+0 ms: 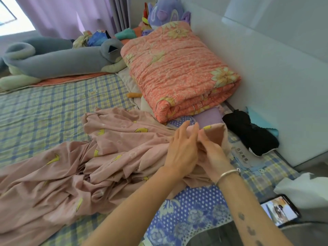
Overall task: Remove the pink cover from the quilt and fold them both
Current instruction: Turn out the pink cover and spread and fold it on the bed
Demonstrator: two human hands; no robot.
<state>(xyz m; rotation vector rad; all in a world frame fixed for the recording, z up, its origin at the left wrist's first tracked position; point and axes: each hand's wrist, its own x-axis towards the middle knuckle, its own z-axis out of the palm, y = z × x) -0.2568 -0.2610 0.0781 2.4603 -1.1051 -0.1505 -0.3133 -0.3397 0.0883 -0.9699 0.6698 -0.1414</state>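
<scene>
On the bed, pink cover lies crumpled, long axis running from lower left up to the hands at centre right, raised corner pointing toward the wall. Right hand grips that corner, fingers curled into the cloth. Left hand is just beside it, fingers fairly straight against the same corner, thumb hidden, so pinch cannot be told. Quilt sits folded beyond the hands, along the wall, long axis running away from the camera.
</scene>
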